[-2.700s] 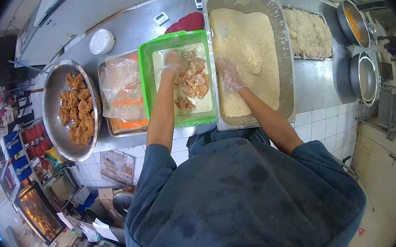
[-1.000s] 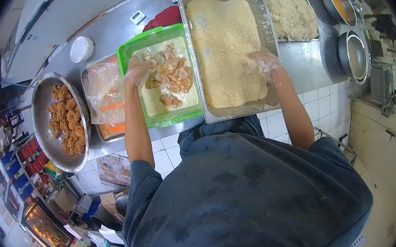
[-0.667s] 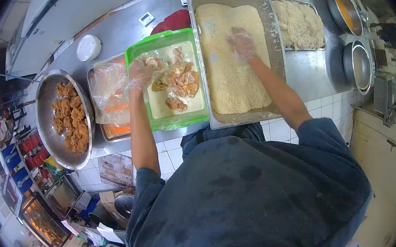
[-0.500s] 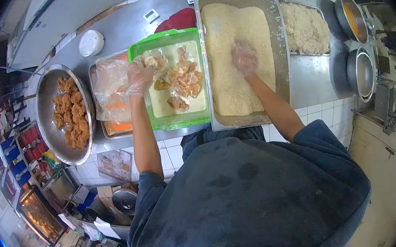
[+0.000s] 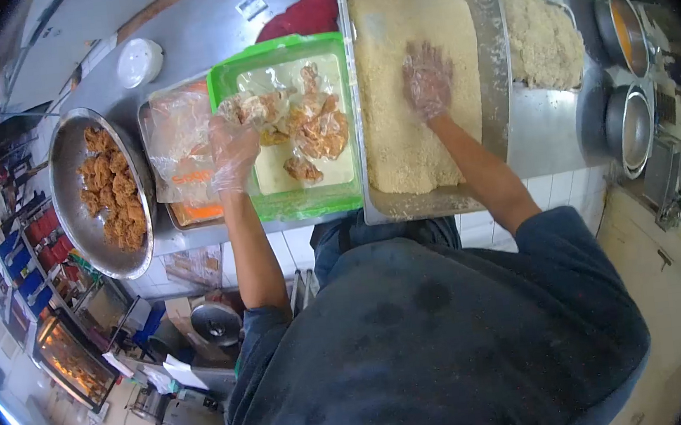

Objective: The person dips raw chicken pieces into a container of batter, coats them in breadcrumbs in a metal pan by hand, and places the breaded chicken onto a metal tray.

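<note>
- Nearest: dark shirt (image 5: 419, 329), both forearms reaching out to the counter.
- Left hand (image 5: 235, 153), clear glove, at the near-left side of the green tub (image 5: 307, 206). Fingers look curled; tips mostly hidden, can't tell if they pinch anything.
- Chicken piece (image 5: 261, 109) right at those fingers, top left of tub, over milky liquid.
- Other chicken pieces (image 5: 319, 127) sit in the tub, wet-looking, right of that hand.
- Right hand (image 5: 427, 83), also gloved, in the deep pan (image 5: 492, 55) just beside the tub. Fingers extended, slightly spread, nothing between them; seems to rest on the pale breading (image 5: 417, 150), contact not certain.
- Step in hand, my read: right hand working the breading surface, left busy with wet chicken at the tub. No chicken visible on the breading.
- Next move, judged: calls for a secure hold on slick pieces, care at the tub and pan walls, and the right hand kept out of the liquid.
- Left of tub: plastic bags (image 5: 179, 134) on a tray, then a big bowl of browned pieces (image 5: 117, 199).
- Right of pan: tray of pale, crumbly stuff (image 5: 542, 38).
- Far side: red cloth (image 5: 302, 16), white container (image 5: 140, 62).
</note>
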`<state>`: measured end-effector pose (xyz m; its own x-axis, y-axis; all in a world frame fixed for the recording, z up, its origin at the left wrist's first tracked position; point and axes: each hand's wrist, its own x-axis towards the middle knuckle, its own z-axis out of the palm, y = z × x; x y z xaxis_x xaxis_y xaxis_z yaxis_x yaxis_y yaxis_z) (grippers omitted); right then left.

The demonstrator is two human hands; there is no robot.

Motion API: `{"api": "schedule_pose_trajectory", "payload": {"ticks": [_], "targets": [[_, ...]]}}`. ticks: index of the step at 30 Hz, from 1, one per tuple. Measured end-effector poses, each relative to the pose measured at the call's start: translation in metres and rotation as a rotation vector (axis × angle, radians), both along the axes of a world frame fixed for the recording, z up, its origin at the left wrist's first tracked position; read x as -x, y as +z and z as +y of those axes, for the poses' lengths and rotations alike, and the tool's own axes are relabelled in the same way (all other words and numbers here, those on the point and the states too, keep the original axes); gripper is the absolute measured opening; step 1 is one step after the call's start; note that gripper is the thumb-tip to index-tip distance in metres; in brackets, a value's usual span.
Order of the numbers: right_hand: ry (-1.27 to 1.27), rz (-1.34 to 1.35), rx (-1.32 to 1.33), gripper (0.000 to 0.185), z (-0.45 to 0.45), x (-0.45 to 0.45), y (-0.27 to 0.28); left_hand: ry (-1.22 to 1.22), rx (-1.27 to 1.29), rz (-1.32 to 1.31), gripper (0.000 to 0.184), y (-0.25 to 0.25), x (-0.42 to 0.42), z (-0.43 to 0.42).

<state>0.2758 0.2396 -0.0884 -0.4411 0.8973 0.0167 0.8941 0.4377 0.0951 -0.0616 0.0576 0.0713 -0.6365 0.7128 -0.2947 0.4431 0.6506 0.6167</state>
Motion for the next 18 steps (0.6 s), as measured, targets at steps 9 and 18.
{"api": "schedule_pose_trajectory", "payload": {"ticks": [9,18], "targets": [[-0.046,0.102,0.145,0.06,-0.002,0.007,0.016,-0.006,-0.164,-0.098,0.029,-0.006,0.0,0.021],[0.04,-0.061,0.216,0.07,-0.049,-0.01,0.055,-0.012,-0.004,-0.028,0.028,0.065,-0.027,0.034]]}}
